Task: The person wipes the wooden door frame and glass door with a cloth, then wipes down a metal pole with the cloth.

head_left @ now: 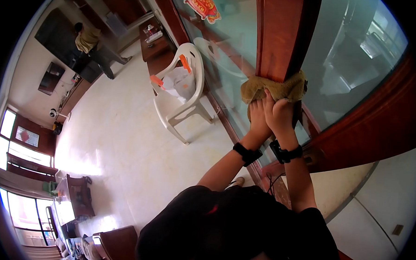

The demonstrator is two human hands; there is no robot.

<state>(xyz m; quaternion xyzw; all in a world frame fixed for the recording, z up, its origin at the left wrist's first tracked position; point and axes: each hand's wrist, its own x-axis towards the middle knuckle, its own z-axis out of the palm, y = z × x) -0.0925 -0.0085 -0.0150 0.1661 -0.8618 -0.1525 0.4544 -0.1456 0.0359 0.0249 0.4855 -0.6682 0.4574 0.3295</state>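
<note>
A tan-brown cloth [261,89] is wrapped around a dark red wooden post [278,35] between glass panes. My left hand [258,119] grips the cloth from below, with its fingers bent against it. Close beside it and partly over it, my right hand [281,115] is closed on the same cloth, one finger pointing up along the fabric. Both wrists wear black bands. Part of the fingers and the back of the post are hidden by the cloth and the hands.
A white plastic chair [181,103] holding a white bag [180,83] with orange handles stands to the left. A colourful sticker [203,5] is on the glass. Another person [88,43] stands at the far wall. A curved wooden rail [366,123] extends to the right.
</note>
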